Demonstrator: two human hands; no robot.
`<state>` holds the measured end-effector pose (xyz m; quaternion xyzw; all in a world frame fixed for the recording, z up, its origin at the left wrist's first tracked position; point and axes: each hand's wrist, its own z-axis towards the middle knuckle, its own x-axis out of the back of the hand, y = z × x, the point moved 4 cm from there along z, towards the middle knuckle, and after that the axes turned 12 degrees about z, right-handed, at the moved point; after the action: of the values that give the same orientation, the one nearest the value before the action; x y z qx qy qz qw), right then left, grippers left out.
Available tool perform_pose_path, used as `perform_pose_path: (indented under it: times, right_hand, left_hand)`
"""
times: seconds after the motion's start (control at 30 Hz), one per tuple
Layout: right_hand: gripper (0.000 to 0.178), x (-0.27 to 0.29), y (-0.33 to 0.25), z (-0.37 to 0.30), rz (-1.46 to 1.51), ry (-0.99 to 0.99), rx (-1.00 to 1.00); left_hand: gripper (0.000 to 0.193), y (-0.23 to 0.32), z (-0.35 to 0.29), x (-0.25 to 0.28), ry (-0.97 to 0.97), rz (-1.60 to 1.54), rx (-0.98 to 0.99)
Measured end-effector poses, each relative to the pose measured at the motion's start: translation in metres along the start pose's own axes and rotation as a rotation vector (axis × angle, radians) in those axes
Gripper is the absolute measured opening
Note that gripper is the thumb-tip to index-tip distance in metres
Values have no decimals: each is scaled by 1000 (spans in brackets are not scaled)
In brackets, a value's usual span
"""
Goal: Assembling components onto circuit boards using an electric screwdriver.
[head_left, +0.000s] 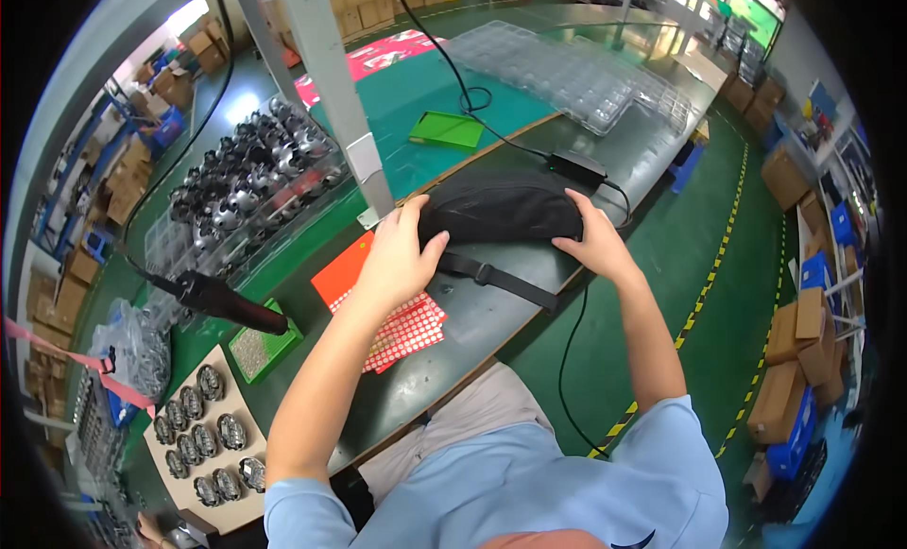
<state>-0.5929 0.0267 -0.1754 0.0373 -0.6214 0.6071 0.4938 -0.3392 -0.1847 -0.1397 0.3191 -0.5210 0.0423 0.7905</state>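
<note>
A black waist bag lies on the dark bench top, its long side running left to right. From its lower edge a black strap with a plastic slider trails toward the bench edge. My left hand grips the bag's left end, thumb in front and fingers over the top. Around the right end, my right hand is closed in the same way. Red sticker sheets with rows of pale dots lie beneath my left forearm, next to an orange-red sheet.
Left, a corded electric screwdriver hangs over a green tray of small parts. Near it sits a board of round dark parts. A black power adapter and clear blister trays lie beyond the bag. A metal post rises nearby.
</note>
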Motion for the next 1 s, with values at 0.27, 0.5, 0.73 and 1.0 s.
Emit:
perform_pose_path:
  times: [0.27,0.5,0.73,1.0]
  right_hand:
    - [60,10,22,-11,-59,138,-71]
    - [46,30,53,-28,645,42,-199]
    - [38,40,56,-37,-35,142,37]
    - [32,1,100,-77,601,155,-123]
  left_hand:
    - [80,-15,44,-43,-177,319,143]
    - [65,53,1,-17,64,148,-336]
    - [25,82,-28,-71,-247,167,-458]
    - [30,76,10,-19,10,-184,-278]
